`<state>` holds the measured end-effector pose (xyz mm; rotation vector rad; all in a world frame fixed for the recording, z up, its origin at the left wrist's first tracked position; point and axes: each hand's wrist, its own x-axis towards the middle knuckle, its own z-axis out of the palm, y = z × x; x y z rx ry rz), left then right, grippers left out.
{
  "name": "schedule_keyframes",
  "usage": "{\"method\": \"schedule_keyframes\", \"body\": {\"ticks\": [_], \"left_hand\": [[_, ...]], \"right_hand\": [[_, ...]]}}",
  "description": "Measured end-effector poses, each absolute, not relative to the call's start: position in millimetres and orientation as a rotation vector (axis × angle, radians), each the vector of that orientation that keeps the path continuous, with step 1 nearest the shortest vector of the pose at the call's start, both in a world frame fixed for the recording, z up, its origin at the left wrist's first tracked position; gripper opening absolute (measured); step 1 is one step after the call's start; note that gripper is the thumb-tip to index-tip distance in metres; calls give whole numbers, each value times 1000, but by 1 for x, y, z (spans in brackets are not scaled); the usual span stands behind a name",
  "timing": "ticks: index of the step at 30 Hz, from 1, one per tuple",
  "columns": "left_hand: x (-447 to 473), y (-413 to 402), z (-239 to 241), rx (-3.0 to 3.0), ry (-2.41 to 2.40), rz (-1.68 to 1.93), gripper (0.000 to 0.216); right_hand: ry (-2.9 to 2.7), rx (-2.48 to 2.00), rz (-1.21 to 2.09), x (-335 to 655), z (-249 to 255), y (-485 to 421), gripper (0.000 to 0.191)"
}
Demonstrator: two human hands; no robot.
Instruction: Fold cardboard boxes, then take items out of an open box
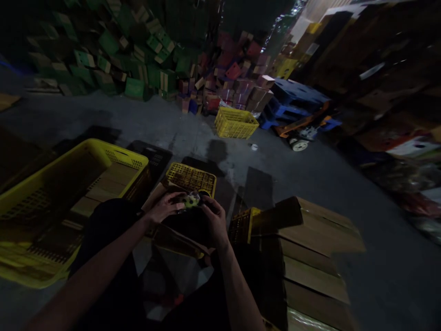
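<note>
My left hand (pixel 166 208) and my right hand (pixel 215 218) meet over an open cardboard box (pixel 154 196) between my knees. Between the fingertips is a small, shiny, clear-wrapped item (pixel 191 200), greenish with dark spots; its kind cannot be made out. The left fingers are closed on its left side, and the right fingers curl at its right end. A dark round thing (pixel 204 193) shows by the right fingertips, too dim to name. The box's inside is in shadow. Just beyond the hands stands a yellow plastic crate (pixel 193 174).
A large yellow crate (pixel 132 188) holding flat cardboard is at my left. Cardboard boxes (pixel 317 257) lie at my right beside another yellow crate (pixel 243 225). Farther off are a yellow crate (pixel 237 123), blue pallets (pixel 292 99), a pallet jack (pixel 301 131) and heaped green boxes (pixel 134 87).
</note>
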<state>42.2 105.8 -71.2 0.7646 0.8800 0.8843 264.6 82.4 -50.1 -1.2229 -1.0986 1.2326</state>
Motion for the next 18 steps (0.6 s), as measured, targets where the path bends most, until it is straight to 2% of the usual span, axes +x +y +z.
{"method": "schedule_keyframes", "body": {"ticks": [3,7,18], "left_hand": [[41,106,-71,863,855,913,71],[40,106,-70,1039,850,927,72],[40,109,-70,1358,966,787,59]], "right_hand": [[-1073,-1229,1245,264,-52,82,44],[-1049,-1250,1297,264,-56,82,34],[-968,-1183,1387,264,-52,79,25]]}}
